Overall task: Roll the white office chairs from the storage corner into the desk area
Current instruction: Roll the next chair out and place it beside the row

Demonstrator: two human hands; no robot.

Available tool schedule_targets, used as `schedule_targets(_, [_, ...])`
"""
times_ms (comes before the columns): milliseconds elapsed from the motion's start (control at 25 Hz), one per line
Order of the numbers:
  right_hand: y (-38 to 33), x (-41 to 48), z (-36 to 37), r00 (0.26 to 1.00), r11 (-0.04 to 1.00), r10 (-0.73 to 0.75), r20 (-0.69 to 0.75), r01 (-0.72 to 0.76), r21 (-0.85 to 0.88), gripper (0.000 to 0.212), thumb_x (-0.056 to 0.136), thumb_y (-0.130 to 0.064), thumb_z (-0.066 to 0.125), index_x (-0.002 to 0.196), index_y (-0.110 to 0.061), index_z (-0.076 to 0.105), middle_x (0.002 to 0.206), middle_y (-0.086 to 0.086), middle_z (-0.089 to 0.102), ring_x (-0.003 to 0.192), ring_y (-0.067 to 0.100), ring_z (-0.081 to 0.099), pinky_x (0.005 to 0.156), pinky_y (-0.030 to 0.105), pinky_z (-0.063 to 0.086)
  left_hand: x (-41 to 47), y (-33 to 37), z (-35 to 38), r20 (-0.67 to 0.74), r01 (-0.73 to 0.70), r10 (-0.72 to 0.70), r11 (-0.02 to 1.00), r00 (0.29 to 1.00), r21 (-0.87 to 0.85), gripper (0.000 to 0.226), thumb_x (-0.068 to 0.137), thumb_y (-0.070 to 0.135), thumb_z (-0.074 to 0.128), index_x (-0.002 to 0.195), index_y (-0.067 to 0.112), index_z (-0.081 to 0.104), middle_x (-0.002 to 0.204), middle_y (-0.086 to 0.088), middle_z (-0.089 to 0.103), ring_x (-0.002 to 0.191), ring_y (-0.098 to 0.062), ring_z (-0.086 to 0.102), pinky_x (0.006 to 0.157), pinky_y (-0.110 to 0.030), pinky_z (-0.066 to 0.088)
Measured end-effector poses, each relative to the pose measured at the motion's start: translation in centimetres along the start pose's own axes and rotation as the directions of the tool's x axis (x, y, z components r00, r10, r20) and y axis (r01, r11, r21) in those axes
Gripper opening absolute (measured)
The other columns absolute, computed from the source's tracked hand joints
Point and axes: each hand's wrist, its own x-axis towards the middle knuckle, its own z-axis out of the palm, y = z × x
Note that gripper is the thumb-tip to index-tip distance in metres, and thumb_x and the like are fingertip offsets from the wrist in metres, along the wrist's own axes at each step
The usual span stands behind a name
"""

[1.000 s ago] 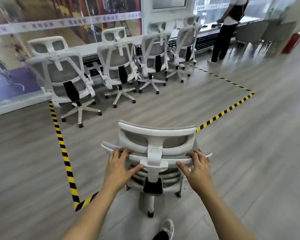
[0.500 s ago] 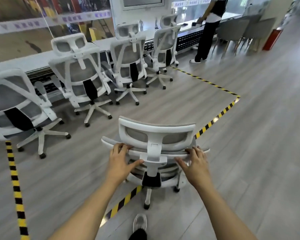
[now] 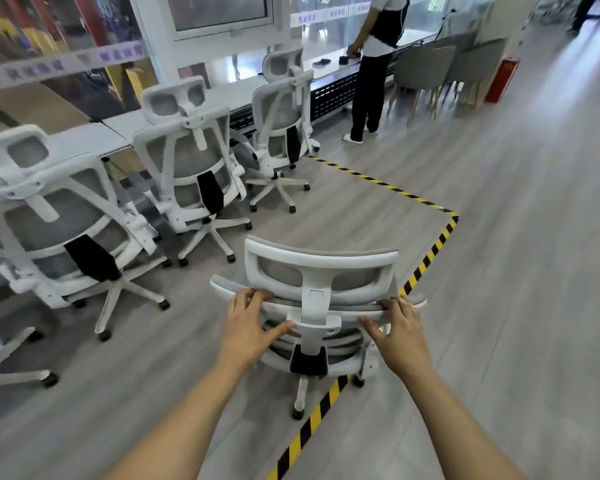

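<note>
Grey plank floor [image 3: 516, 306]; yellow-black tape [image 3: 433, 247] stuck on it; white office chairs [image 3: 184, 168] standing on casters.

Held chair [image 3: 321, 268]: white frame, grey mesh, upright, back twd viewer, gripped at backrest top edge. Parked chairs [image 3: 187, 161]: same type, row left/fwd of grip.

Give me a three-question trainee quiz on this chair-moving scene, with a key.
1. True or false: the left hand and right hand both grip the pushed chair by its backrest rim.
2. The pushed chair's base stands: A) over the striped tape, B) on a rug, C) under a table.
3. Which way do the parked chairs face?
Key: 1 true; 2 A; 3 toward the window desk, backs to the camera.
</note>
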Motion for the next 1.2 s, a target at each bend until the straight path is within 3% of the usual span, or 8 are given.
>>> schedule_targets(80, [1.9,7.5,-0.2,1.000,1.000,-0.005,-0.006,0.005,0.019,0.063,0.086,-0.066,0.060,0.132,-0.023,0.055,0.150,0.000,0.043,0.152,0.018,0.017,0.123,0.044,0.025,6.7,1.1,2.6,-0.029,-0.011,0.012,0.999,1.000,0.052,0.070,0.070,0.083,0.059,0.120,0.035,0.056,0.127,0.004,0.046,0.123,-0.020,0.040,0.106,-0.042,0.042])
schedule_targets(280, [8.0,27.7,-2.1,0.996,0.998,-0.057,0.067,0.057,0.009,0.067,0.084,-0.073,0.051,0.133,-0.027,0.053,0.151,-0.001,0.040,0.151,0.017,0.017,0.122,0.045,0.027,23.1,5.4,10.0,-0.105,0.036,-0.021,0.989,0.994,0.140,0.076,0.070,0.089,0.052,0.120,0.032,0.057,0.123,0.002,0.049,0.118,-0.022,0.042,0.102,-0.041,0.045])
schedule_targets(400, [10.5,39.8,-3.6,0.986,0.998,-0.066,0.156,0.067,-0.002,0.060,0.089,-0.066,0.057,0.133,-0.026,0.053,0.153,-0.001,0.038,0.153,0.016,0.014,0.121,0.043,0.028,33.0,8.7,14.0,-0.119,0.096,-0.079,0.985,0.990,0.144,0.076,0.069,0.087,0.056,0.121,0.032,0.057,0.124,0.001,0.049,0.118,-0.022,0.040,0.101,-0.040,0.045])
schedule_targets(720, [14.0,68.5,-2.7,0.972,0.993,-0.075,0.225,0.093,-0.070,0.068,0.092,-0.069,0.047,0.145,-0.027,0.045,0.164,0.004,0.025,0.154,0.019,0.008,0.124,0.048,0.019,59.0,10.1,22.5,-0.172,0.164,-0.139,0.976,0.975,0.141,0.073,0.071,0.086,0.056,0.118,0.030,0.059,0.121,-0.002,0.047,0.117,-0.026,0.041,0.103,-0.043,0.042])
schedule_targets(1040, [15.2,92.3,-1.4,0.969,0.969,-0.041,0.244,0.098,-0.228,0.065,0.100,-0.059,0.042,0.154,-0.025,0.033,0.167,0.009,0.019,0.156,0.023,0.008,0.126,0.043,0.011,81.5,11.7,28.6,-0.183,0.195,-0.161,0.963,0.970,0.187,0.063,0.077,0.075,0.059,0.121,0.029,0.058,0.125,-0.003,0.050,0.118,-0.025,0.041,0.106,-0.045,0.040])
schedule_targets(1200, [16.5,99.8,-1.6,0.960,0.979,-0.061,0.273,0.110,-0.169,0.065,0.100,-0.053,0.046,0.156,-0.021,0.030,0.167,0.012,0.016,0.156,0.025,0.006,0.126,0.043,0.012,88.0,13.1,31.0,-0.118,0.217,-0.196,0.955,0.974,0.200,0.058,0.080,0.060,0.060,0.129,0.030,0.052,0.131,-0.004,0.047,0.126,-0.029,0.040,0.110,-0.048,0.036])
